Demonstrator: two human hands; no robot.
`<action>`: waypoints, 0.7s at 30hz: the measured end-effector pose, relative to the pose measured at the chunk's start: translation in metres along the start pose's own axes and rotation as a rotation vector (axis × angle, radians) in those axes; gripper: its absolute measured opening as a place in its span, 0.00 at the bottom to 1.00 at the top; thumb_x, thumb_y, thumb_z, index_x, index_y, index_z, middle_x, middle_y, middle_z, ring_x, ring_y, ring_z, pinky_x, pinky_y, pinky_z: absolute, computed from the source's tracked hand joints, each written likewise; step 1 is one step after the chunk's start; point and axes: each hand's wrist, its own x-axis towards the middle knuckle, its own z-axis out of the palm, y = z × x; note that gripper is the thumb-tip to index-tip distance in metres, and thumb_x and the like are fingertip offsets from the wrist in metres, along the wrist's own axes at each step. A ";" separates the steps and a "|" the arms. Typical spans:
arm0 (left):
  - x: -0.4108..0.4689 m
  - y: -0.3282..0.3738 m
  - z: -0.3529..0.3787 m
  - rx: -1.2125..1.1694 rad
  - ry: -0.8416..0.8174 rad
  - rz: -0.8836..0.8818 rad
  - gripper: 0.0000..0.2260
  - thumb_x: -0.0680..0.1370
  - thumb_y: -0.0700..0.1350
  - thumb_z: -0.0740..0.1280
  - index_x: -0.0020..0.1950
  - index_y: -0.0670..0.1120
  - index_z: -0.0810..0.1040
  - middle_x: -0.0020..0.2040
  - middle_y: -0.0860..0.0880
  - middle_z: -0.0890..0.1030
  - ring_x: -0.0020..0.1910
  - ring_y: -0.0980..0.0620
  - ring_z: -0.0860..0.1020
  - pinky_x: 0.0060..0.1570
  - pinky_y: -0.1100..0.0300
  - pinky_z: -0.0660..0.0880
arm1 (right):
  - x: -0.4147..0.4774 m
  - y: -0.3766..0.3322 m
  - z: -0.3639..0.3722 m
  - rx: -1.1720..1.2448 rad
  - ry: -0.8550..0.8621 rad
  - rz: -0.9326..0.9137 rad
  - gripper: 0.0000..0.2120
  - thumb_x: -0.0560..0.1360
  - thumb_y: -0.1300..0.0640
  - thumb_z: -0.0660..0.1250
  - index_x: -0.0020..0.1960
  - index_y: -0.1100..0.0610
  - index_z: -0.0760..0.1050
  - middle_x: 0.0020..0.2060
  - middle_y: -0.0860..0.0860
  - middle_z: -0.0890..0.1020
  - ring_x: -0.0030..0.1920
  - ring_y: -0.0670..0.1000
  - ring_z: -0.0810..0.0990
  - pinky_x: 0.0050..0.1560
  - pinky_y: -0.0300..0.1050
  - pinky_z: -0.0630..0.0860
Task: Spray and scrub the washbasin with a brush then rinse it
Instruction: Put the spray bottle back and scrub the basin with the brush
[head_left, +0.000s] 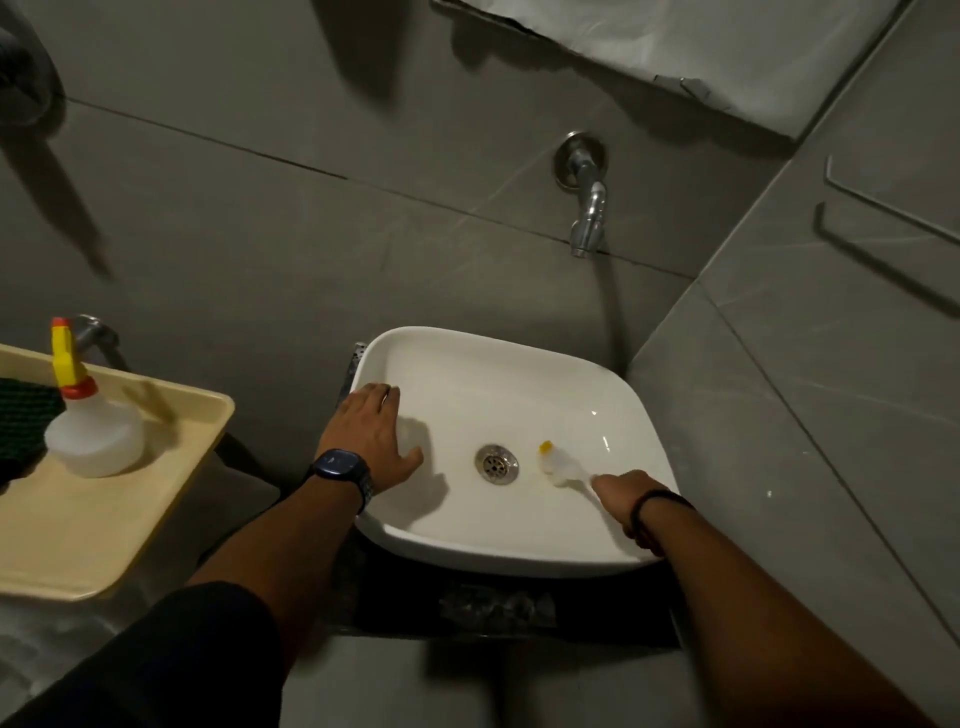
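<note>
Nearest the camera, two bare forearms reach forward over a dark counter edge. The right hand (626, 493), a dark band at its wrist, is closed around the handle of a small white brush (558, 467) with a yellow tip, whose head rests on the floor of the white washbasin (519, 558) just right of the metal drain (497, 463). The left hand (371, 441), with a smartwatch (340, 464) on the wrist, lies open and flat on the basin's left rim, fingers spread, gripping nothing; it looks to be steadying the body.

To the left, a spray bottle (93, 436) with a yellow and red trigger stands on a cream tray (104, 540), beside a dark green cloth (23, 421). That it is set down suggests spraying is done and scrubbing is under way.

Farther back, the chrome wall tap (587, 208) shows no running water, so rinsing appears to be left. Whether the basin is wet with cleaner is hard to tell.
</note>
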 end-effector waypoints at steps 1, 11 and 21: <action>-0.001 0.000 -0.001 0.009 -0.006 0.006 0.37 0.69 0.59 0.66 0.71 0.41 0.61 0.71 0.41 0.67 0.69 0.42 0.64 0.69 0.49 0.59 | -0.005 0.005 -0.002 -0.014 0.009 0.007 0.16 0.76 0.46 0.58 0.46 0.60 0.72 0.36 0.57 0.77 0.32 0.54 0.74 0.36 0.42 0.71; -0.006 -0.002 -0.001 0.026 -0.011 0.028 0.36 0.70 0.58 0.66 0.71 0.41 0.61 0.70 0.41 0.68 0.68 0.43 0.65 0.69 0.50 0.61 | -0.032 -0.034 0.055 -0.081 -0.126 -0.239 0.29 0.72 0.34 0.57 0.55 0.58 0.77 0.47 0.59 0.84 0.42 0.56 0.81 0.44 0.46 0.75; -0.004 0.000 0.000 0.036 0.004 0.026 0.32 0.70 0.55 0.67 0.69 0.40 0.64 0.67 0.41 0.70 0.66 0.42 0.67 0.67 0.49 0.64 | -0.024 -0.023 0.007 -0.023 -0.324 0.067 0.18 0.72 0.43 0.57 0.32 0.56 0.66 0.17 0.50 0.66 0.14 0.48 0.60 0.20 0.31 0.58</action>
